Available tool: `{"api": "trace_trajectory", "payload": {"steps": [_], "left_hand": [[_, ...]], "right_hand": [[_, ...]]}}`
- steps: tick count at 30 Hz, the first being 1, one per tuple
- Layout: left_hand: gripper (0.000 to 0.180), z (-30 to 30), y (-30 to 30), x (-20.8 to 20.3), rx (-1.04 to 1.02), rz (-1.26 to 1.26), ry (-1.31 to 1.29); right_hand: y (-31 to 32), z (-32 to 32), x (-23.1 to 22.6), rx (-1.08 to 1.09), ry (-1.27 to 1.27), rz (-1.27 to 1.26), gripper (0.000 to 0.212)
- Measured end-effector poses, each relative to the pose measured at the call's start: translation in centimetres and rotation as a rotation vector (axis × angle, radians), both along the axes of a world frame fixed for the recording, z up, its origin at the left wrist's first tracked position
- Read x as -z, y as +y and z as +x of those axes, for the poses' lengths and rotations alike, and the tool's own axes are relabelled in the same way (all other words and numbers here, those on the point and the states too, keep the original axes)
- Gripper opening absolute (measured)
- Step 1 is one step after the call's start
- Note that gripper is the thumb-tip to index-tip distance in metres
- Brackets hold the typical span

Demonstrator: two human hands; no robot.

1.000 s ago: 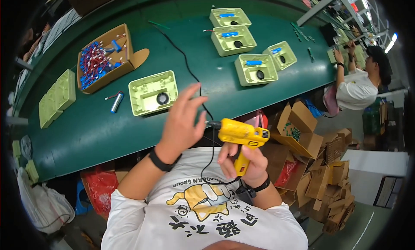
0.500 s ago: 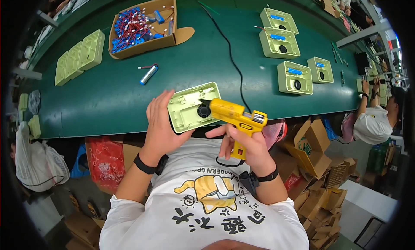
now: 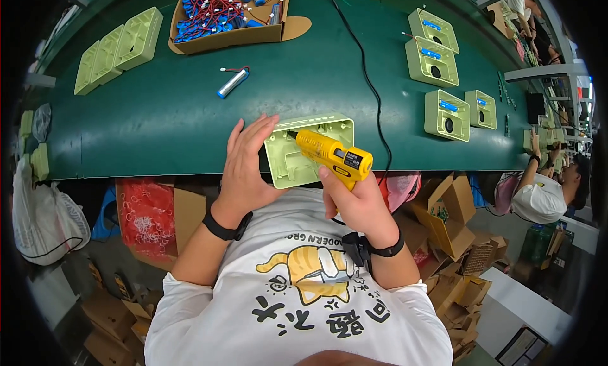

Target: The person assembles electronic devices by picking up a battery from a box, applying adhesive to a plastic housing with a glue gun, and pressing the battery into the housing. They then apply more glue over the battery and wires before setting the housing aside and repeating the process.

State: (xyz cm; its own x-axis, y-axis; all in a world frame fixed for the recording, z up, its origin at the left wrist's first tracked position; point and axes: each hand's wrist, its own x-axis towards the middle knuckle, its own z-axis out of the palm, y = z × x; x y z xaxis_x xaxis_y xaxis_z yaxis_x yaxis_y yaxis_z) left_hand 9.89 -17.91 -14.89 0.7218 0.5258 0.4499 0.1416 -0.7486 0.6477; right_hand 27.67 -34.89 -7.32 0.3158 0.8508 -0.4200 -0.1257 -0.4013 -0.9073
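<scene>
A long workbench (image 3: 180, 128) with a smooth dark green top, faintly shiny, carries an open brown carton (image 3: 234, 38) toward its far side, one rounded flap reaching out to the right, and a single silver-and-blue battery (image 3: 233, 83) lying aslant nearer the front. On the left, three pale green casings (image 3: 109, 61) form a slanting row, while a black cord (image 3: 375, 90) curves across the middle from the back toward the front edge. On the right, four open green casings (image 3: 460, 126) sit in two pairs, with small green strips (image 3: 505, 90) scattered beyond them.
</scene>
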Motion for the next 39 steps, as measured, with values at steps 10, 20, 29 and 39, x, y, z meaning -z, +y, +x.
{"api": "trace_trajectory", "payload": {"steps": [10, 20, 29, 39], "left_hand": [[0.114, -0.1, 0.0, 0.2, 0.008, 0.008, -0.013], [0.110, 0.0, 0.0, -0.1, 0.001, 0.010, -0.024], [0.114, -0.3, 0.0, -0.3, 0.024, -0.001, -0.007], [0.120, 1.1, -1.8, -5.1, 0.181, -0.150, -0.100]], "right_hand": [[-0.7, 1.3, -0.9, 0.113, 0.199, 0.001, 0.037], [-0.5, 1.2, -0.5, 0.106, 0.229, -0.007, 0.033], [-1.0, 2.0, -1.7, 0.081, 0.225, -0.029, 0.033], [-4.8, 2.0, 1.7, 0.292, 0.114, 0.092, 0.026]]}}
